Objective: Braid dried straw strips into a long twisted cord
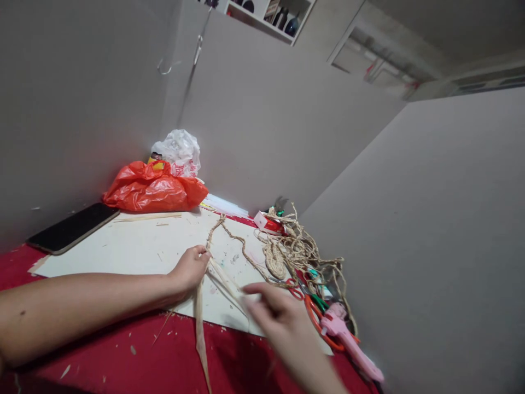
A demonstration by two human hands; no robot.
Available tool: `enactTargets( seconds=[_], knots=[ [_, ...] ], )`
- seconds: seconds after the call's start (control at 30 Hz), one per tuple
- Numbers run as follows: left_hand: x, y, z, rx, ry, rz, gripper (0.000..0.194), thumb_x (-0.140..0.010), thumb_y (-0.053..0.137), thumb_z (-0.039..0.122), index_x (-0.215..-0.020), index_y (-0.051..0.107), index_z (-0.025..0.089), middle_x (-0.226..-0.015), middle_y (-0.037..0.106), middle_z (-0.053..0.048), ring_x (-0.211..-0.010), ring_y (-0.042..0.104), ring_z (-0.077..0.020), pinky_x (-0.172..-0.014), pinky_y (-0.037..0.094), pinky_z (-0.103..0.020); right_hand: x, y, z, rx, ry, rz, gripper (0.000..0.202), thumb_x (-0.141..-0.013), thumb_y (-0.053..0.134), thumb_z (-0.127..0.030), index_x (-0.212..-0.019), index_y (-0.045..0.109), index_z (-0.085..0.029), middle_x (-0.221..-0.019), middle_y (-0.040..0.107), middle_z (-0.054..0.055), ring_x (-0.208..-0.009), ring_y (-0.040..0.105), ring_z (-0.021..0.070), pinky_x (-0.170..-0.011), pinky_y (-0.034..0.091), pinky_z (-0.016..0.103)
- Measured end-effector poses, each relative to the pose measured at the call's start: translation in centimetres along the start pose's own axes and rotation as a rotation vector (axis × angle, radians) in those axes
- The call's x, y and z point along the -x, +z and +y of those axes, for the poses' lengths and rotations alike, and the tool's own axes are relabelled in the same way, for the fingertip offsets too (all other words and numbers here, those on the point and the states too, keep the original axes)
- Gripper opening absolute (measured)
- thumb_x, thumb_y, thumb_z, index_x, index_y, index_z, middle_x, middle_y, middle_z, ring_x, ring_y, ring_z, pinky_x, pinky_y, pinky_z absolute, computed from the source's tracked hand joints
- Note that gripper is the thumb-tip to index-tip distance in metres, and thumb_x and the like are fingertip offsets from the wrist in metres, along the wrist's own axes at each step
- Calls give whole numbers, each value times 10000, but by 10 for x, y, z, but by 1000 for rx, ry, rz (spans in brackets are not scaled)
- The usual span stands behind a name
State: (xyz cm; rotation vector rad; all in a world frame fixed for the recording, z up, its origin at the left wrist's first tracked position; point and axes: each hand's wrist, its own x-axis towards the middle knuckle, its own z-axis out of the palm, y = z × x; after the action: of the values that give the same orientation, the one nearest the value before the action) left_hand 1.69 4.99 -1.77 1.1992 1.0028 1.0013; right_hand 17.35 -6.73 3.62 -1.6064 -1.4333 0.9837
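Observation:
My left hand [191, 269] pinches the end of a braided fibre cord [245, 251] where it meets loose pale fibre strips. One strip [199, 323] hangs down from the pinch over the red table edge. Another pale strip [225, 282] runs right towards my right hand [273, 309], which is smeared by motion; its fingers are bent near the strip, and whether they grip it is unclear. The cord loops away over a white board [143, 246] and back towards the right.
Behind lie an orange plastic bag [156, 191], a white bag [180, 150] and a phone [74, 227]. At right are tangled cords [299, 246], orange-handled scissors [314, 314] and a pink glue gun [353, 342] on the red surface [156, 361].

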Motion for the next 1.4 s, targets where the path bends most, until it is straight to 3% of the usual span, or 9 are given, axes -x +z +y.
enactTargets(
  seconds=[0.1,0.17,0.37,0.47,0.7,0.83,1.0,1.17,1.4],
  knots=[
    [-2,0,-4,22,5,-11,131,-800,468,289,-746,494,172,-502,409,69,-457,350,-83,-470,264,-191,-21,54,3,256,-102,-172,133,-738,622,-251,-645,574,-170,-565,499,-22,-541,420,115,-507,289,239],
    [-4,0,-7,52,11,-24,126,-794,470,285,-741,487,172,-509,404,71,-461,357,-80,-471,268,-188,-29,68,6,324,-122,-216,162,-732,530,-157,-580,480,-172,-555,455,-31,-551,393,105,-517,269,230],
    [-7,1,-15,116,-56,-5,153,-747,516,304,-691,498,162,-512,457,52,-472,396,-86,-492,294,-201,-35,18,-35,169,36,-432,132,-745,512,-239,-649,452,-173,-552,358,-55,-523,327,86,-496,269,204],
    [-9,5,-18,107,-91,-17,152,-720,532,283,-633,500,163,-478,459,45,-438,381,-87,-478,275,-212,-55,10,-75,153,-68,-374,165,-767,555,-291,-681,500,-161,-563,377,-53,-522,318,80,-505,277,199],
    [-9,2,-3,52,-98,-32,124,-671,533,163,-550,513,149,-466,445,36,-463,360,-83,-490,241,-228,-160,76,-124,192,-339,-183,319,-803,509,-461,-681,531,-167,-559,441,-41,-477,341,84,-460,272,210],
    [-3,-6,11,44,-163,-140,168,-715,511,192,-552,504,151,-422,394,56,-408,284,-63,-458,188,-226,-172,51,-107,200,-311,-69,412,-854,382,-522,-806,578,-162,-585,485,-30,-466,354,87,-446,264,209],
    [-4,-5,17,66,-235,-225,260,-771,502,282,-543,452,167,-342,286,91,-332,185,-43,-415,126,-219,-130,-2,-45,160,-39,-95,315,-801,513,-447,-765,600,-146,-497,364,-69,-408,253,68,-395,185,209],
    [-5,-3,16,78,-246,-304,276,-778,525,336,-572,447,171,-368,311,96,-322,192,-34,-388,107,-215,-96,1,7,-110,201,-316,373,-717,643,-499,-638,486,-170,-449,257,-108,-387,165,46,-380,120,214],
    [-5,-7,15,8,-250,-388,281,-783,543,352,-578,489,167,-348,304,86,-317,183,-42,-373,75,-240,-89,4,21,-400,226,-427,392,-648,731,-469,-647,503,-149,-455,297,-107,-414,157,38,-419,78,223]
  ],
)
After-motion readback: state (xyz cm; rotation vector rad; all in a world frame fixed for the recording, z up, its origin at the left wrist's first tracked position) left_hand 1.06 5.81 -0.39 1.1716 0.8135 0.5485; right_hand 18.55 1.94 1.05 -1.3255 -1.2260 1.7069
